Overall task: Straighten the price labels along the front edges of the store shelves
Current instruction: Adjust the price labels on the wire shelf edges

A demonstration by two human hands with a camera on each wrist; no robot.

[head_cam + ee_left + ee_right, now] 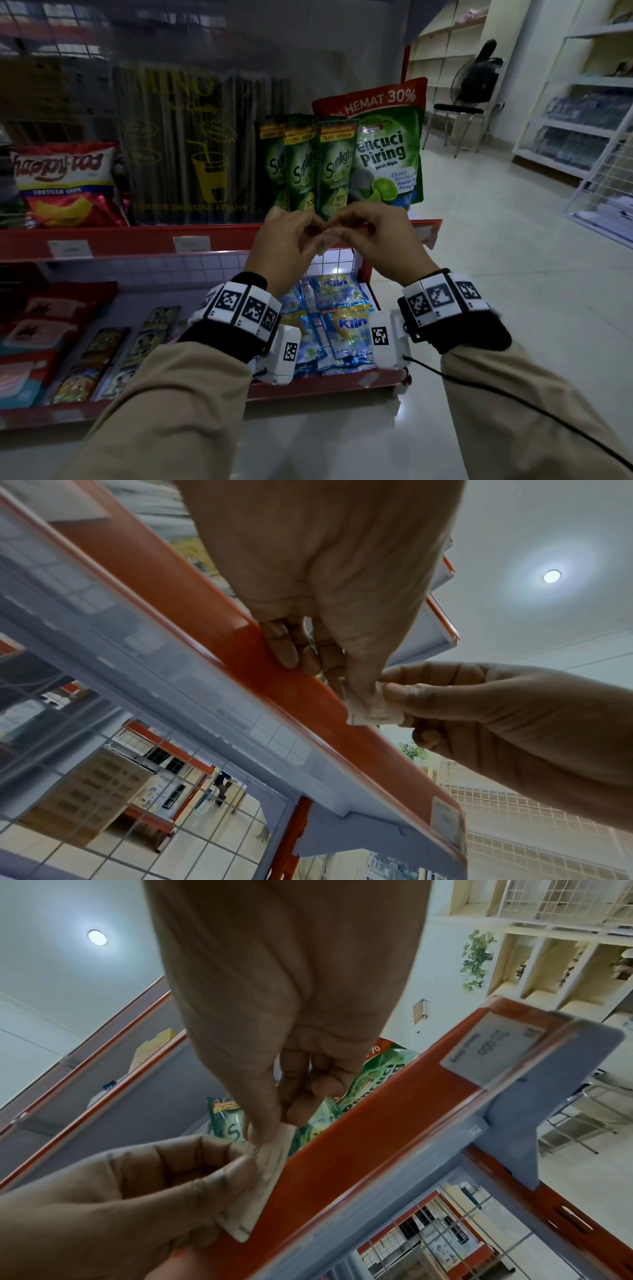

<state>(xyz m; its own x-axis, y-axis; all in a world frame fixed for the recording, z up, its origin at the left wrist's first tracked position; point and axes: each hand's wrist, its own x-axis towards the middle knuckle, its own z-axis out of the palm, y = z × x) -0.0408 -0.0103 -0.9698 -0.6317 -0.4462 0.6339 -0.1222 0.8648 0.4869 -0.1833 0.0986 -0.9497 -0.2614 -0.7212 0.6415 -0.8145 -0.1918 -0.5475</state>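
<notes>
A small white price label (324, 240) is out in front of the red shelf-edge strip (137, 240), below the Sunlight pouches. My left hand (313, 228) pinches its left part and my right hand (339, 226) pinches its right part. In the left wrist view the left hand (356, 693) and the right hand (397, 696) meet on the creased label (373, 716) beside the strip (205, 620). In the right wrist view the right hand (265, 1131) holds the label's (265, 1183) top, the left hand (240, 1173) its side, against the strip (359, 1137).
Other labels sit in the strip (70, 248) (191, 244) (423, 234). Sunlight pouches (332, 168), a straws pack (191, 147) and a chips bag (68, 185) stand on the shelf. Klin sachets (342, 325) lie below. A chair (462, 102) and white racks (582, 102) stand to the right.
</notes>
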